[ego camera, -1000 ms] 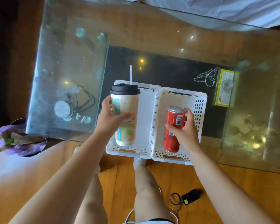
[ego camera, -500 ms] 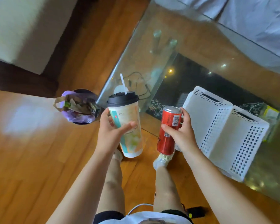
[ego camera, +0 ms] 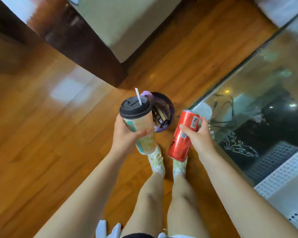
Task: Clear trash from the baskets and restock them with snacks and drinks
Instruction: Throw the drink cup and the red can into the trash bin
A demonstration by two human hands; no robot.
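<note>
My left hand [ego camera: 126, 134] grips a tall paper drink cup [ego camera: 141, 127] with a black lid and a white straw. My right hand [ego camera: 199, 136] grips a red soda can [ego camera: 183, 134], tilted slightly. Both are held above the wooden floor, just in front of a small round bin [ego camera: 163, 110] lined with a purple bag and holding dark wrappers. The cup partly hides the bin's left side. A white perforated basket [ego camera: 286, 176] sits at the far right edge, on the glass table [ego camera: 258, 86].
The glass table's corner juts out right beside the can. A pale sofa or cushion block [ego camera: 120, 23] on a dark wooden base [ego camera: 83, 47] stands behind the bin. My legs and pale shoes [ego camera: 157, 160] are below my hands on the wooden floor [ego camera: 46, 126].
I have turned left, away from the baskets. The cup and can moved off the table and now hover by the bin, which has come to the middle of view.
</note>
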